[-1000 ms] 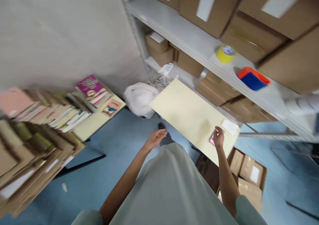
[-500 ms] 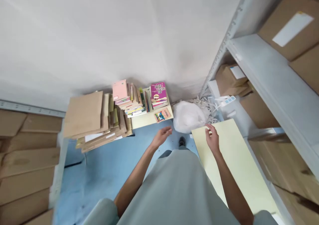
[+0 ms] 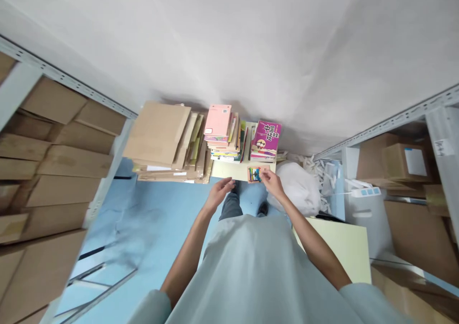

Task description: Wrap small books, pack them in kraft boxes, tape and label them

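A small orange booklet (image 3: 254,174) with a colourful picture on its cover is at the front edge of the pale table (image 3: 229,170) by the wall. My right hand (image 3: 273,184) is closed at the booklet's right side, fingertips over its edge; whether it is lifted off the table I cannot tell. Holding nothing, my left hand (image 3: 218,193) hovers just in front of the table with its fingers stretched out. Behind the booklet lies a stack topped by a purple book (image 3: 266,136). Left of that stands a pile of books under a pink one (image 3: 217,120).
Large cardboard envelopes (image 3: 158,132) are piled at the table's left end. A white plastic bag (image 3: 297,187) and paper shreds lie to the right, near a power strip (image 3: 366,192). Another pale table (image 3: 337,242) is by my right side. Shelves of boxes (image 3: 68,163) flank both sides.
My view has turned left from the bare pale table to the table with books. My right hand has left the phone there and come to the orange booklet. My left hand stays open.
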